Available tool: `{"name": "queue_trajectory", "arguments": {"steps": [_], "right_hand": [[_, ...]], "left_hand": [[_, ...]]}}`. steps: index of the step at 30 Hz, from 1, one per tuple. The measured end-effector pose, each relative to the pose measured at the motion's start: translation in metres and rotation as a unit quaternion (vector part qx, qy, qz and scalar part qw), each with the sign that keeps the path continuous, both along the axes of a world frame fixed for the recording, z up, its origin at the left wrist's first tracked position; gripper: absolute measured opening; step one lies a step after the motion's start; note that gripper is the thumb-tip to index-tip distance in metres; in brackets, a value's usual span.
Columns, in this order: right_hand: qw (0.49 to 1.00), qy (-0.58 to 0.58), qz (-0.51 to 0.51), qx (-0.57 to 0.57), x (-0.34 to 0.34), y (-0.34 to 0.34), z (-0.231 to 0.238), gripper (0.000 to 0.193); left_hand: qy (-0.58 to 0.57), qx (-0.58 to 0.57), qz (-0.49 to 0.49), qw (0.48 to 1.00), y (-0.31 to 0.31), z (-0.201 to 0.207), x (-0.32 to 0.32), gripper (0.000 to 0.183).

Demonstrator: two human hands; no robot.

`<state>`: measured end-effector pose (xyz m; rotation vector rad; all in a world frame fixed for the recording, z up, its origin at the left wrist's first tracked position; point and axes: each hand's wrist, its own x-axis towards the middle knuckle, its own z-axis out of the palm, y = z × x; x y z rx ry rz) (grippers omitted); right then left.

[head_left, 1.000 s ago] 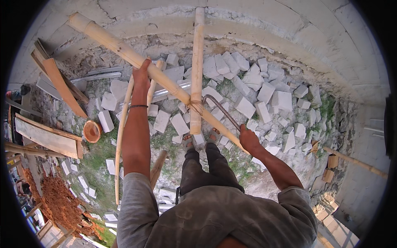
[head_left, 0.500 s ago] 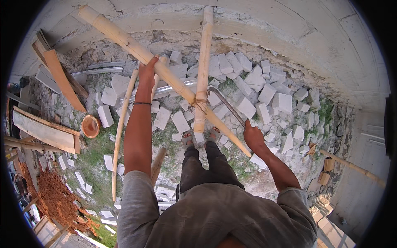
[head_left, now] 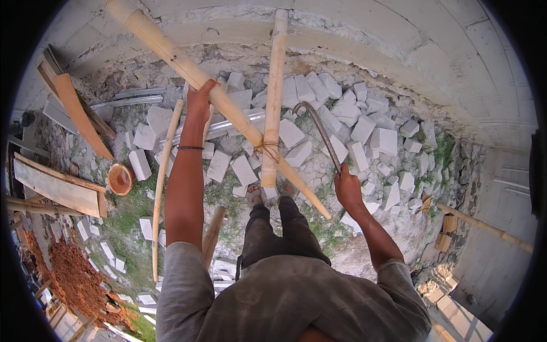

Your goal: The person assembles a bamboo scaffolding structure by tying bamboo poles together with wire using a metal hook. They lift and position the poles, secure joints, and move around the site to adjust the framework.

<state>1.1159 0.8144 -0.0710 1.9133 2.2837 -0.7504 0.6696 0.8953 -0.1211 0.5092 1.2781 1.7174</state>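
Observation:
My left hand is closed around a slanting bamboo pole, its thumb up along the side. That pole crosses an upright bamboo pole, and a wire tie wraps the crossing near the upright's lower end. The slanting pole's thin end points down to the right. In my right hand is a hooked crowbar, gripped at its lower end. Its curved tip is just right of the upright pole, apart from the wire tie.
White broken blocks cover the ground beside the wall. A thin bamboo stick and another bamboo pole stand at my left. Farther left are an orange-brown bucket, boards and red soil.
The crowbar's hook has moved away from the upright pole, up and to the right of the tied crossing. My left hand keeps its hold on the slanting pole. The view has shifted slightly.

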Motion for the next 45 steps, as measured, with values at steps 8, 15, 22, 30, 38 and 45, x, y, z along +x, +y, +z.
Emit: {"name": "queue_trajectory", "arguments": {"steps": [8, 15, 22, 30, 38, 45], "right_hand": [[0.985, -0.092, 0.013, -0.144, -0.037, -0.058, -0.024, 0.021], [0.987, 0.125, -0.077, 0.072, -0.011, -0.010, -0.016, 0.017], [0.994, -0.065, 0.006, -0.092, -0.026, -0.082, -0.048, 0.028], [0.984, 0.127, -0.125, -0.023, -0.012, -0.040, -0.051, 0.025], [0.993, 0.061, -0.011, -0.098, -0.019, -0.074, -0.014, 0.028], [0.988, 0.132, -0.080, -0.027, -0.018, -0.021, -0.004, 0.030]], "left_hand": [[-0.023, -0.028, 0.051, 0.998, 0.002, -0.004, 0.005, 0.045], [-0.092, -0.024, 0.033, 0.995, -0.016, -0.024, 0.005, 0.041], [-0.048, -0.049, 0.042, 0.997, -0.018, -0.023, 0.006, 0.044], [-0.018, 0.000, 0.070, 0.997, -0.040, -0.011, 0.018, 0.039], [0.096, -0.046, 0.230, 0.967, -0.053, -0.011, 0.026, 0.043], [-0.040, 0.007, 0.104, 0.994, -0.037, -0.030, 0.014, 0.036]]}}
